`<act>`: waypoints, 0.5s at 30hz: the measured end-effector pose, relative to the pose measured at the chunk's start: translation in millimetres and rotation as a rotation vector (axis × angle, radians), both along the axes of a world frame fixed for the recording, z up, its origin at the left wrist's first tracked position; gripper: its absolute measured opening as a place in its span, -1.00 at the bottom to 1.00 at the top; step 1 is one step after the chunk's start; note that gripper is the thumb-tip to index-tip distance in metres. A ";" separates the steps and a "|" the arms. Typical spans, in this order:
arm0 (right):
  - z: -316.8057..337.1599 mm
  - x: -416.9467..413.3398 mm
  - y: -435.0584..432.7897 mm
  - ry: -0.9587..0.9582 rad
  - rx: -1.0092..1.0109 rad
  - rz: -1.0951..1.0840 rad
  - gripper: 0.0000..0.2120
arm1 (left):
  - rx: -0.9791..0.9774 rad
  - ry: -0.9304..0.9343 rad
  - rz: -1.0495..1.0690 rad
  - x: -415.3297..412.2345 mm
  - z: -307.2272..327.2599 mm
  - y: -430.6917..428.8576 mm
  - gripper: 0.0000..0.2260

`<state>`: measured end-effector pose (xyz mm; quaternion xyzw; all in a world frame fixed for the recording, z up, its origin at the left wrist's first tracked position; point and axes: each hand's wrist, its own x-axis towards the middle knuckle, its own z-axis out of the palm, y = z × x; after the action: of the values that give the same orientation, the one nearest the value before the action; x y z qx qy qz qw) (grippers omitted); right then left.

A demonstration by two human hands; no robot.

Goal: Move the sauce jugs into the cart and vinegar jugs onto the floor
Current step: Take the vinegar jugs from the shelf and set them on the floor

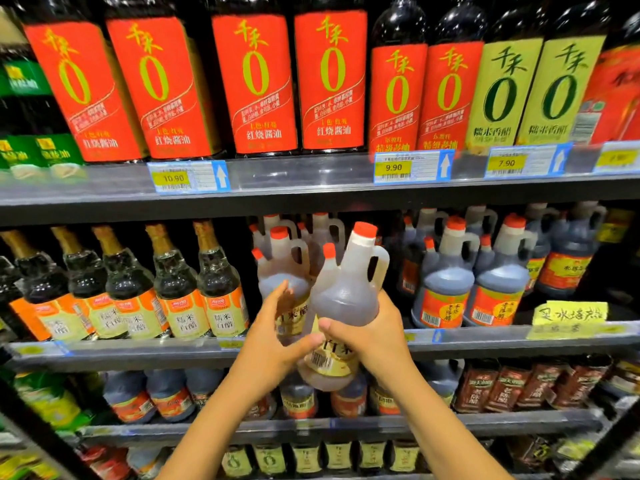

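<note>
A light amber jug (346, 292) with a red cap, a side handle and a yellow label is lifted clear of the middle shelf, tilted slightly right. My right hand (377, 336) grips its body from the right, thumb across the front. My left hand (277, 330) holds it from the left, thumb on the label and fingers raised toward a second amber jug (289, 271) standing on the shelf behind. More amber jugs (322, 233) stand further back. To the right, dark jugs (446, 282) with red-orange labels fill the same shelf.
The middle shelf edge (485, 336) runs just behind my wrists. Tall glass bottles (176, 289) stand to the left of the jugs. Above is a shelf of tall red-labelled bottles (256, 84). Lower shelves hold more jugs (169, 393) and packets (512, 386).
</note>
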<state>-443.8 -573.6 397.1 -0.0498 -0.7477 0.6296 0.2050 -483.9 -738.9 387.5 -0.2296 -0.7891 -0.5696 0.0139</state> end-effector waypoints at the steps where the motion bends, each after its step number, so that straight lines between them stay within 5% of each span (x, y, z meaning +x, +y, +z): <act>1: 0.6 -5.8 3.2 0.012 -0.005 -0.016 -0.31 | 0.041 0.020 0.085 -3.2 -1.5 0.5 -0.07; 7: 1.9 -36.6 14.0 0.099 0.077 -0.114 -0.29 | -0.133 0.262 0.521 -32.3 -20.6 10.5 -0.23; 15: -1.2 -61.7 17.2 0.103 0.223 -0.083 -0.30 | -0.132 0.088 0.513 -69.2 -27.8 16.6 -0.15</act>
<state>-505.4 -556.4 395.8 -0.0253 -0.7989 0.5353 0.2731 -553.1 -722.4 359.7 -0.0469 -0.8556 -0.4841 0.1772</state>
